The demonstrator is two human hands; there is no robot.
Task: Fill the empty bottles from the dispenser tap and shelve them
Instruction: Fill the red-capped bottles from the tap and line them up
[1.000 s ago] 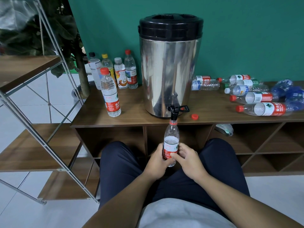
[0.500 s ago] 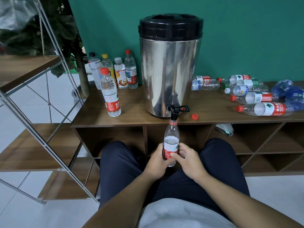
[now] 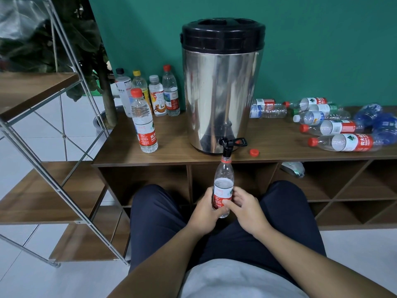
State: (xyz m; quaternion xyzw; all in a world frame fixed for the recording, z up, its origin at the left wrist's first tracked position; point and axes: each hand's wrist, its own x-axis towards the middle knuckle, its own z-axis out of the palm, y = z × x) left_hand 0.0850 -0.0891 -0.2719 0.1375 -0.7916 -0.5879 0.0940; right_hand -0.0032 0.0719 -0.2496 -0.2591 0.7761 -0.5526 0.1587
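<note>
no shift: both hands around bottle

A flat teal wall backs a low wooden cabinet with open cubbyholes beneath its top. At its left end stands a metal-framed shelf rack with wooden boards, over white floor tiles. A leafy plant rises behind the rack.

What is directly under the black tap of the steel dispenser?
Under the tap stands an uncapped bottle, mouth at the spout, held by the left hand and right hand. The hands cover its lower part.
</note>
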